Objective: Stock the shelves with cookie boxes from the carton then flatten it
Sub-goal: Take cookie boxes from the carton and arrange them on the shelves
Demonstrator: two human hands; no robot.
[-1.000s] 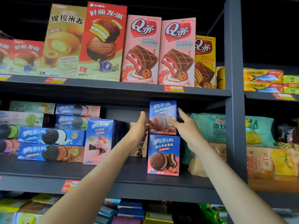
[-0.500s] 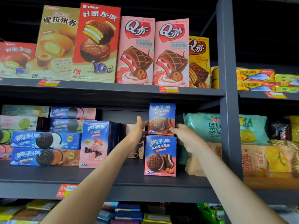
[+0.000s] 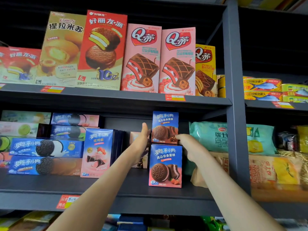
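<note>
Forearms rise from the bottom edge toward the frame's centre. There the left hand [image 3: 141,142] is flat, fingers straight, laid against the left side of the upper cookie box [image 3: 165,127]. The right hand [image 3: 188,144] has curled fingers at that box's lower right corner; whether they pinch it I cannot tell. The upper cookie box stands upright atop the lower cookie box [image 3: 165,165], which sits on the middle shelf [image 3: 150,204]. Just right of both lies a teal Swiss-roll bag [image 3: 208,137]. Farther up, pink Q-cake boxes [image 3: 141,59] line the top shelf [image 3: 116,97].
</note>
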